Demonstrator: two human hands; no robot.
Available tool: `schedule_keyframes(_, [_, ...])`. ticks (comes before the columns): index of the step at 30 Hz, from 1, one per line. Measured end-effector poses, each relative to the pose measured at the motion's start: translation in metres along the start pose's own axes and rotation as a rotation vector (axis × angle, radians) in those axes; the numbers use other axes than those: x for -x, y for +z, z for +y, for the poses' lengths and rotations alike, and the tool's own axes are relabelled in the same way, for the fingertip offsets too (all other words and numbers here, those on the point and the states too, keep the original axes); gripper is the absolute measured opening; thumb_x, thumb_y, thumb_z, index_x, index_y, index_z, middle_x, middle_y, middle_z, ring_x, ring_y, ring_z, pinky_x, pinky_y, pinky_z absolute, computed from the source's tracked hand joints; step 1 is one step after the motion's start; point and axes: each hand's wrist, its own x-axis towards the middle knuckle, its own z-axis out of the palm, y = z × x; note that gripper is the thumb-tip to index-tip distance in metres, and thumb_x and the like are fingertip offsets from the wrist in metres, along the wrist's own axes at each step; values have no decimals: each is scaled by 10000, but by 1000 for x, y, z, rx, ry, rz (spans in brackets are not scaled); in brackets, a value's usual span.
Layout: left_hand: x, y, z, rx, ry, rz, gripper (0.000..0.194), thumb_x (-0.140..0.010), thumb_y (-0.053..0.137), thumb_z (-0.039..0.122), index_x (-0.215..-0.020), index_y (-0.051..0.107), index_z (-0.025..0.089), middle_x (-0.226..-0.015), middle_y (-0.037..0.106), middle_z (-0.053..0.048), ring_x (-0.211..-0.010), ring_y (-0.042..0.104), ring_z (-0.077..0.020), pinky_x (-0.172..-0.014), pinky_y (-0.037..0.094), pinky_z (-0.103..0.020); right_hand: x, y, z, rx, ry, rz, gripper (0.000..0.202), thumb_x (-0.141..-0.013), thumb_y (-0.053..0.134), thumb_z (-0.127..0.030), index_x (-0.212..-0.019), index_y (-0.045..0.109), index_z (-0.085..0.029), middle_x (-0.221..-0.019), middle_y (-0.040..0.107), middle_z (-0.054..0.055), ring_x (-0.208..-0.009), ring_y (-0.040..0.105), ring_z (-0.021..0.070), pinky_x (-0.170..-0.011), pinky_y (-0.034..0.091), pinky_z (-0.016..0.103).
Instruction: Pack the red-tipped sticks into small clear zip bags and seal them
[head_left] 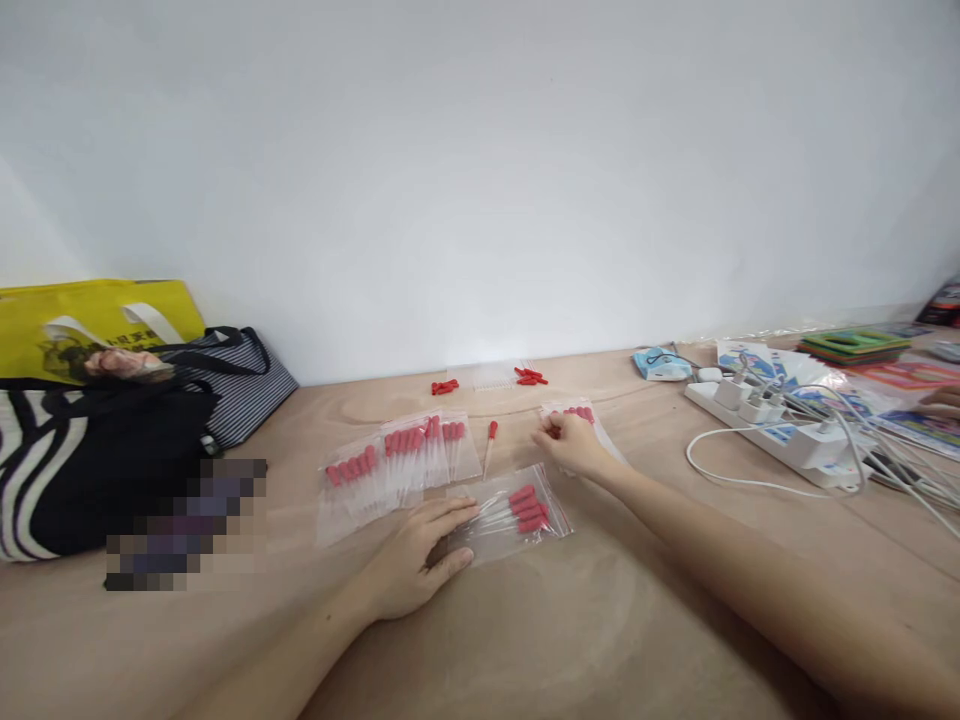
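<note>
My left hand (420,550) lies on the table at the left end of a clear zip bag (491,515) of red-bulbed droppers, thumb and fingers apart, fingertips touching the plastic. My right hand (574,443) is farther forward, its bent fingers closed at the upper left of another zip bag (606,440) of droppers; the fingertips are partly hidden. Between the hands, a single loose dropper (491,432) lies with its red bulb pointing away from me. Left of it, several filled bags of droppers (401,460) overlap in a fanned row.
Near the wall lie loose red bulbs (531,377) in two small groups, with clear tubes (491,378) between them. A power strip (780,435) with trailing white cables is at right, beside a blue packet (661,364). Bags (97,470) stand at left. Another person's hand (941,402) shows at far right.
</note>
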Motion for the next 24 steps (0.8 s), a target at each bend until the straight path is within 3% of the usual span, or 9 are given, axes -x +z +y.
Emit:
schedule_keyframes(5, [1,-1,0,17,6,6,391,-818,458,346,-1204,460,279,-1273,462,-24,-1159,423,-215,-978,343,-409,-49,38,-30,45,135,-18,159,-626,600,-301,-665,569,-149,-733,636,84,-739,584,197,-587,412,244])
schedule_keyframes(10, [2,-3,3,27,21,13,378,-818,464,345,-1188,477,271,-1262,475,-25,-1153,432,-209,-974,351,-393,-72,67,-42,-10,214,-106,74,-537,621,-112,-542,552,-138,-512,588,75,-582,586,207,-497,410,251])
schedule_keyframes(13, [2,-3,4,21,6,-4,383,-820,464,337,-1196,469,266,-1275,461,-28,-1163,421,-208,-980,344,-393,-74,54,-38,-119,202,-74,42,-574,574,-93,-566,555,-129,-461,556,52,-491,557,168,-452,403,236])
schedule_keyframes(19, [1,0,1,23,1,18,379,-822,458,354,-1194,469,282,-1272,465,-20,-1162,421,-211,-980,341,-411,-35,-13,0,-396,126,201,200,-771,419,-241,-956,452,-172,-726,589,4,-561,564,81,-492,452,182])
schedule_keyframes(21, [1,0,0,21,3,17,379,-822,457,361,-1192,472,279,-1270,467,-22,-1159,424,-211,-980,341,-408,-12,-26,17,-602,139,311,199,-746,465,-277,-919,439,-181,-654,559,-24,-512,548,79,-494,469,201])
schedule_keyframes(24, [0,1,-1,4,-3,6,391,-827,448,371,-1206,457,275,-1284,450,-27,-1169,415,-209,-986,334,-403,18,-29,37,-810,164,350,251,-661,587,-337,-818,461,-186,-588,536,-46,-458,523,76,-477,472,214])
